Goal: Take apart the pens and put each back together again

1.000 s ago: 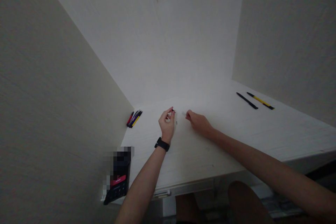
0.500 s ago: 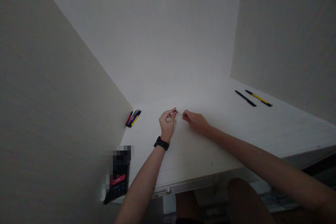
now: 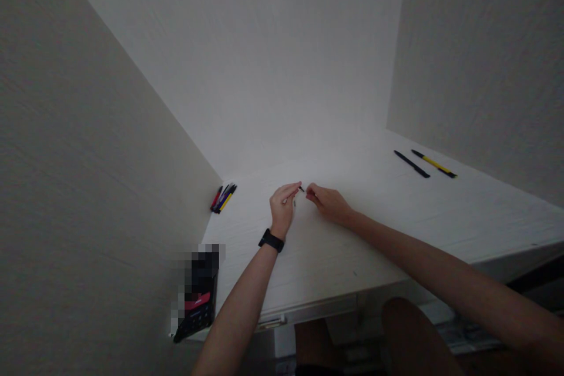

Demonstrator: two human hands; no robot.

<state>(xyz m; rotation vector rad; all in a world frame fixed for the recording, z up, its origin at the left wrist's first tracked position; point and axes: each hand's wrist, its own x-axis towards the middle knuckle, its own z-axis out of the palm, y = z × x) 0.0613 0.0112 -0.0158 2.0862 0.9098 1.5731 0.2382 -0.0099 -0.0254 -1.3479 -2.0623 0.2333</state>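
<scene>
Over the middle of the white desk (image 3: 326, 258), my left hand (image 3: 282, 202) has its fingers pressed together at the tips. A small dark, slim piece (image 3: 302, 189) sticks out from them toward the right. My right hand (image 3: 328, 202) is closed in a pinch just beside that piece; whatever its fingers hold is too small or hidden to name. Below the left fingertips, a tiny grey piece (image 3: 295, 204) lies on the desk. A black watch (image 3: 271, 240) is on my left wrist.
Several pens (image 3: 224, 198) lie bunched at the left wall. On the right rest a black pen (image 3: 412, 164) and a yellow and black pen (image 3: 434, 163). A dark, partly blurred-out object (image 3: 196, 308) stands at the desk's left front corner. Walls enclose the desk.
My left fingertips have shifted slightly right, closer to my right hand. The pale thin piece that showed between the hands is out of sight; the dark piece now shows there.
</scene>
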